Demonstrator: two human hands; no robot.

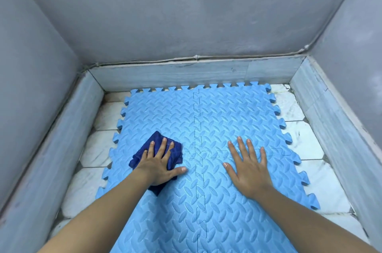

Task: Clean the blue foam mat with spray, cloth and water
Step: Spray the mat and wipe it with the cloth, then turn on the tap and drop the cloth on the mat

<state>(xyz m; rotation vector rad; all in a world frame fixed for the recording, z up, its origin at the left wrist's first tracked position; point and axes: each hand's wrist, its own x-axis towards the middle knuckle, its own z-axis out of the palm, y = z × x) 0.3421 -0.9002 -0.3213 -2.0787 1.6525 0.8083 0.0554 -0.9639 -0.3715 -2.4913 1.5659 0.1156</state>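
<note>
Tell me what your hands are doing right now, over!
Left hand flat, pressing dark blue folded cloth onto light blue interlocking foam mat. Right hand flat on mat, fingers spread. Nothing in the way.

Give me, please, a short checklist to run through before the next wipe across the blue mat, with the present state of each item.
1. Cloth under the wiping hand: ok. The left hand presses flat on the dark blue cloth.
2. Mat held down: ok. The right hand lies flat, fingers spread, on the blue foam mat.
3. Tile seams closed: ok. The interlocking joints look flush where they show.
4. Path ahead free: ok. Nothing lies on the mat beyond the cloth.
5. Mat wet with spray: cannot tell. No drops or sheen are plain.
6. Spray bottle and water at hand: cannot tell. Neither is in view.
</note>
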